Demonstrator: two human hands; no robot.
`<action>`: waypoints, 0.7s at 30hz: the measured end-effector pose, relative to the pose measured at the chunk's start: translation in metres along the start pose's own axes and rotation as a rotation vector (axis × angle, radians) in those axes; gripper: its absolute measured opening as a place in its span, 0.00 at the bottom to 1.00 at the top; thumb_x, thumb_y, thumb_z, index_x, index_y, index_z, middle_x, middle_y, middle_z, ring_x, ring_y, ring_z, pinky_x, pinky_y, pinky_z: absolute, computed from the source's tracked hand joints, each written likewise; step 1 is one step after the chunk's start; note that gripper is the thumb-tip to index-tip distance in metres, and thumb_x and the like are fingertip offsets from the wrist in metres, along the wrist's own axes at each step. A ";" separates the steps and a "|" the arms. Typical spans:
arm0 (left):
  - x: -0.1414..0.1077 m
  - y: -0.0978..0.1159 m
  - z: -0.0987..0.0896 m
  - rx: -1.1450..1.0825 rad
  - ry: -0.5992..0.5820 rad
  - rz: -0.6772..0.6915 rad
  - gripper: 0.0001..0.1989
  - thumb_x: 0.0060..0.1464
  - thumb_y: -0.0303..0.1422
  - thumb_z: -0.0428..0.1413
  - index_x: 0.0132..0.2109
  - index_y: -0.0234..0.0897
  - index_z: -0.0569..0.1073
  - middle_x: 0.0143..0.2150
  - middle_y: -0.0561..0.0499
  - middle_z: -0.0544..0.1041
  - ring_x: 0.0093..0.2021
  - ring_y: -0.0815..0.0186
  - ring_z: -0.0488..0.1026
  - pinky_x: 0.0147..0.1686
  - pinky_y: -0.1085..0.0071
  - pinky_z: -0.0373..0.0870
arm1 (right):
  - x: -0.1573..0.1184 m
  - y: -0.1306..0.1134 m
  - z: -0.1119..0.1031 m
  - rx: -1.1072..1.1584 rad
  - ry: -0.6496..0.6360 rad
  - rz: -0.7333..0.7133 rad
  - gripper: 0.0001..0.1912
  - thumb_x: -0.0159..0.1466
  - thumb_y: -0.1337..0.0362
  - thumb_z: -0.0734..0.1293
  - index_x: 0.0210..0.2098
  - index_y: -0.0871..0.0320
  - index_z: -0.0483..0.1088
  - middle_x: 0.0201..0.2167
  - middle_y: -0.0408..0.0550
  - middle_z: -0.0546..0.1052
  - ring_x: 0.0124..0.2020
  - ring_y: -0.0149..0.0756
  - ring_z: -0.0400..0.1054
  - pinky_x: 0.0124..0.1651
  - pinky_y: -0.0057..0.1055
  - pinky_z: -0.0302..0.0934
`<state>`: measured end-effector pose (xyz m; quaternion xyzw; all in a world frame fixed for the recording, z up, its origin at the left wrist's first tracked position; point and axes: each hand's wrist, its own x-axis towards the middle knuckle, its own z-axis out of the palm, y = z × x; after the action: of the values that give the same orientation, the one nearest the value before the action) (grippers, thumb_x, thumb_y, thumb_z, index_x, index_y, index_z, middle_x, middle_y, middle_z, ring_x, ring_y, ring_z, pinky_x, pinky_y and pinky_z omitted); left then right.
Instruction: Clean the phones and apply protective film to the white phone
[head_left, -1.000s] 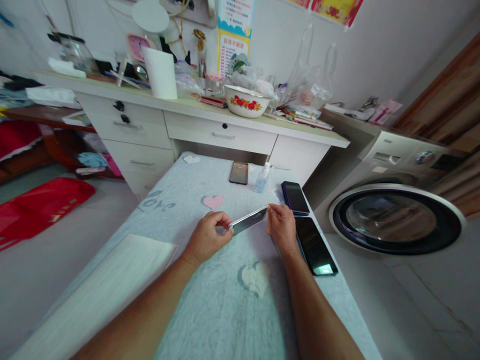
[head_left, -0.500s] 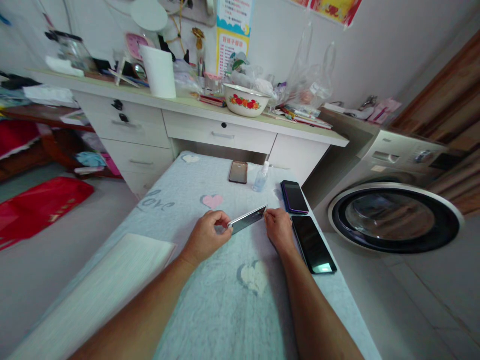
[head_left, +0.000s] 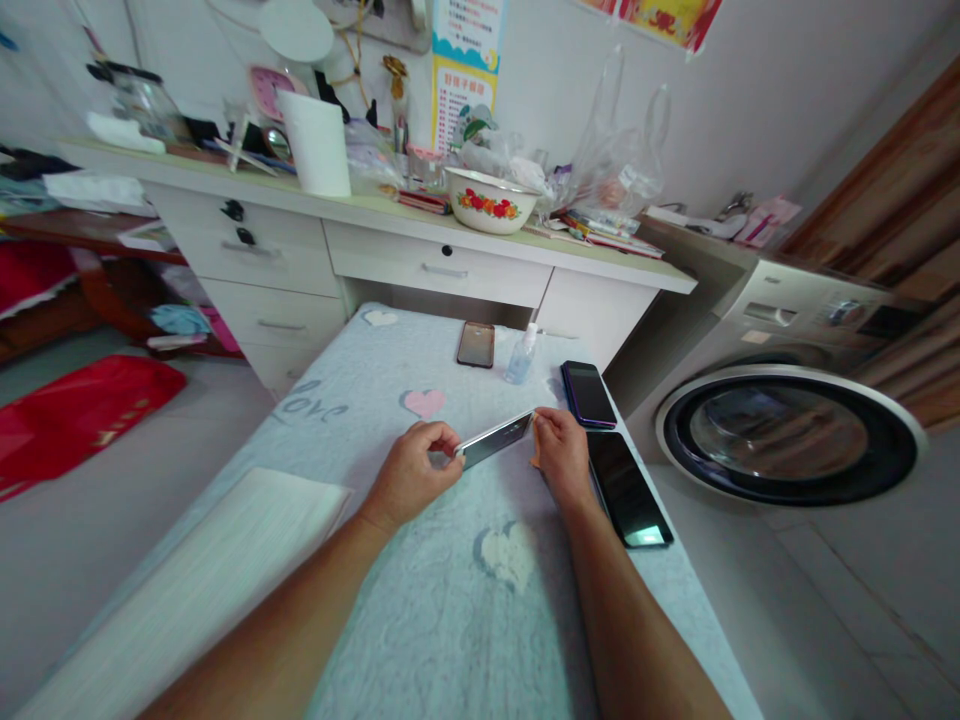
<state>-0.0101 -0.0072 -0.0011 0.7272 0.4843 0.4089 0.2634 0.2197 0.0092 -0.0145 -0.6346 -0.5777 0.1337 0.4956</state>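
Note:
My left hand (head_left: 411, 475) grips the near end of a slim silver phone (head_left: 495, 439), held tilted on its edge above the pale blue cloth with heart prints (head_left: 450, 580). At the phone's far upper corner, my right hand (head_left: 562, 455) pinches with its fingertips. Something small and orange shows under the right hand; I cannot tell what it is. A black phone (head_left: 628, 490) lies flat just right of that hand, and a purple-edged phone (head_left: 589, 393) lies beyond it.
A brown phone (head_left: 477, 344) and a small clear spray bottle (head_left: 521, 357) stand at the cloth's far end. A folded white cloth (head_left: 202, 590) lies at the near left. Behind is a cluttered white desk (head_left: 420, 240) with a flowered bowl (head_left: 491, 200). A washing machine (head_left: 787, 430) stands to the right.
My right hand dropped slightly from the phone's corner half a second ago, then came back up to pinch it. The left hand and the phone have stayed put.

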 end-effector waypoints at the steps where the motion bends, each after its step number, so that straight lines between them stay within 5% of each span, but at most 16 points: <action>1: 0.000 0.001 0.000 -0.003 -0.002 0.000 0.02 0.43 0.27 0.56 0.29 0.37 0.70 0.29 0.55 0.72 0.32 0.68 0.70 0.36 0.72 0.66 | 0.000 0.000 0.000 0.010 0.013 -0.020 0.13 0.62 0.60 0.61 0.36 0.58 0.76 0.34 0.49 0.76 0.38 0.38 0.68 0.42 0.33 0.60; 21: 0.001 0.010 -0.003 -0.011 0.002 -0.008 0.02 0.43 0.27 0.55 0.28 0.38 0.69 0.28 0.54 0.72 0.33 0.67 0.70 0.36 0.71 0.67 | -0.014 -0.036 -0.004 -0.413 0.062 -0.418 0.11 0.65 0.70 0.61 0.40 0.54 0.75 0.35 0.47 0.71 0.38 0.38 0.58 0.41 0.34 0.50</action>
<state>-0.0074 -0.0107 0.0086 0.7234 0.4852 0.4112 0.2686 0.1970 -0.0109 0.0098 -0.5930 -0.6955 -0.1109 0.3903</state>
